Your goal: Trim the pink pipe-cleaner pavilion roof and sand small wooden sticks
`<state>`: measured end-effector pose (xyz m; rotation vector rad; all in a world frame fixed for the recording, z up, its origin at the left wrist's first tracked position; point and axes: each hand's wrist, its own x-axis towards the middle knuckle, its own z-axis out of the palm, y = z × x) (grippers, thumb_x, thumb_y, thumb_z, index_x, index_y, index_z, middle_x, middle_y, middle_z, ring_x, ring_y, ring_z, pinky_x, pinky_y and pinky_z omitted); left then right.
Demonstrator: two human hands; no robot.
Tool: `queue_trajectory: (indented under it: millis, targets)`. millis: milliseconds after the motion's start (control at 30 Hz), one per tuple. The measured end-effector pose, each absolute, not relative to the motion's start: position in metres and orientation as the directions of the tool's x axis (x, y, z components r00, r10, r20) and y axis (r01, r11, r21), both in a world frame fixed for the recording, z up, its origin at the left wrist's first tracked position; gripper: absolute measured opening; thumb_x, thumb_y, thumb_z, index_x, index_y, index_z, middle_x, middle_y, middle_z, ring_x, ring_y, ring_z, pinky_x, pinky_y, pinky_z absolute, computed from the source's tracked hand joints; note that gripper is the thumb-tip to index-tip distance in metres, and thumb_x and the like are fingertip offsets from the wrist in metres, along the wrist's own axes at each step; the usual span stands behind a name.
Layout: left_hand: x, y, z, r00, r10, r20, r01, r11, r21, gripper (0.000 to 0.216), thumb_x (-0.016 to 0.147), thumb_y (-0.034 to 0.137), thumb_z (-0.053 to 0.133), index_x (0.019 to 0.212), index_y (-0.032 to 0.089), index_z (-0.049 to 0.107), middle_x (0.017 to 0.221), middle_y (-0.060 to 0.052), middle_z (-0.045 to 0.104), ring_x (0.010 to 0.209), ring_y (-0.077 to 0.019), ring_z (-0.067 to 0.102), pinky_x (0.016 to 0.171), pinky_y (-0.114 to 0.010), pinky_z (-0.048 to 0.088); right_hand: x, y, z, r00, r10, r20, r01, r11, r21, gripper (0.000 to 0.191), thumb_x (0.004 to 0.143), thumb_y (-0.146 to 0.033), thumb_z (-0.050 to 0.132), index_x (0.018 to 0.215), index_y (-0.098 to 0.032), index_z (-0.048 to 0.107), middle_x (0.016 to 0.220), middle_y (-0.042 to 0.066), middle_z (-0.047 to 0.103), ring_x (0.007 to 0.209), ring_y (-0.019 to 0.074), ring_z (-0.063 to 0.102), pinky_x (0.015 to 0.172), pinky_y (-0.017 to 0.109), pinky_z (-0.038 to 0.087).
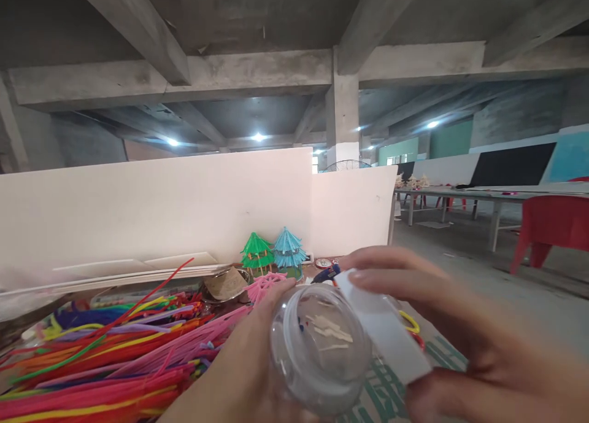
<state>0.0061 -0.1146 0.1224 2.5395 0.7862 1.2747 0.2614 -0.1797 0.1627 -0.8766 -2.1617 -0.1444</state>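
My left hand (257, 349) is wrapped round a clear plastic jar (288, 361), its round mouth tilted toward me and uncovered. Through the mouth, short pale wooden sticks (329, 329) and a few tiny dark bits show at the bottom. In my right hand (442, 312), a white lid (386, 328) is gripped by its edge between thumb and fingers, turned edge-on beside the jar's rim. Whether lid and rim touch, I cannot tell. Parts of both hands are blurred.
Bundles of coloured pipe cleaners (110, 349) cover the left side. Behind the jar stand a green pavilion model (256, 251) and a blue pavilion model (289, 251), near a metal bowl (225, 286). A white board (184, 208) closes off the back; a red chair (556, 226) stands right.
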Motion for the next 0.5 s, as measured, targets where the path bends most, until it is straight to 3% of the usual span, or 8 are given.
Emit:
queue_trajectory:
  millis: [100, 233, 500]
  targets:
    - [0.015, -0.105, 0.12, 0.557, 0.518, 0.649, 0.33, -0.856, 0.399, 0.102, 0.059, 0.035, 0.081, 0.146, 0.037, 0.028, 0.141, -0.005, 0.055, 0.122, -0.0346, 0.058, 0.097, -0.047, 0.053, 0.257, -0.174, 0.172, -0.526, 0.559, 0.641, 0.608, 0.774, -0.175, 0.07, 0.083, -0.04, 0.071, 0.145, -0.048, 0.039, 0.146, -0.001, 0.049, 0.129, 0.0269, 0.053, 0.098, 0.036, 0.054]
    - [0.019, -0.101, 0.114, 0.59, 0.548, 0.592, 0.32, -0.833, 0.452, 0.096, 0.062, 0.025, 0.078, 0.145, 0.033, 0.031, 0.138, -0.006, 0.056, 0.121, -0.0329, 0.058, 0.098, -0.042, 0.053, 0.255, -0.168, 0.167, -0.561, 0.605, 0.566, 0.661, 0.739, -0.135, 0.064, 0.082, -0.032, 0.073, 0.139, -0.047, 0.048, 0.144, 0.0, 0.051, 0.13, 0.0261, 0.052, 0.102, 0.038, 0.051]
    - [0.028, -0.102, 0.106, 0.588, 0.56, 0.584, 0.324, -0.824, 0.465, 0.085, 0.065, 0.024, 0.077, 0.139, 0.027, 0.035, 0.132, -0.008, 0.058, 0.115, -0.0297, 0.06, 0.095, -0.041, 0.053, 0.246, -0.162, 0.165, -0.558, 0.642, 0.525, 0.733, 0.678, -0.05, 0.073, 0.078, -0.045, 0.076, 0.143, -0.042, 0.043, 0.145, 0.003, 0.049, 0.126, 0.0282, 0.054, 0.089, 0.039, 0.056]
